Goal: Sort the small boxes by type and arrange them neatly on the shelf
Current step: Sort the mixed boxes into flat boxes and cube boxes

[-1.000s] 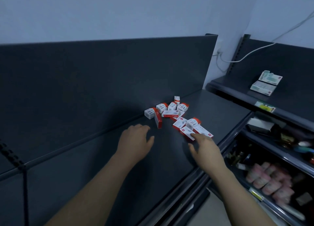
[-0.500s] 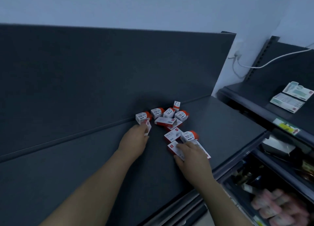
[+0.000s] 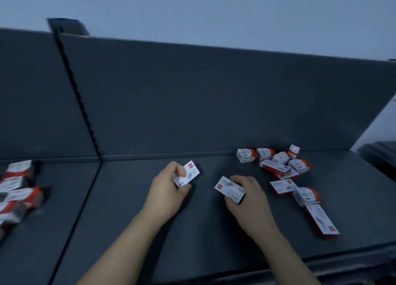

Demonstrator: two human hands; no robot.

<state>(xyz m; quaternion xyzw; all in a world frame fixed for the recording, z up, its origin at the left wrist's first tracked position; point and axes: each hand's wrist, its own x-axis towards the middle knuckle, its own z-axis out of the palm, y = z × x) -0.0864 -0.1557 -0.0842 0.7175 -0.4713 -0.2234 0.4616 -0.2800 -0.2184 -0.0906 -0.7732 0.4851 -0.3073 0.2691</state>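
Both bare forearms reach forward from the bottom of the view, converging toward the hands. The left hand [image 3: 167, 193] is curled, thumb and fingertips pinching a small flat white cardboard box with a red corner mark [image 3: 188, 174]. The right hand [image 3: 251, 203], knuckles up, grips a second white cardboard box with a red square mark [image 3: 230, 189], thumb at its near edge and fingers over the far one.

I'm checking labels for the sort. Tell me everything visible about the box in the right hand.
The box is a small, flat, cardboard-looking carton. Its white top face bears a red square logo at the left corner, a grey picture and the print 24/6; its side is dark. It is face up, turned diagonally, over the dark shelf. The right hand grips it, fingers at the far edge, thumb at the near.
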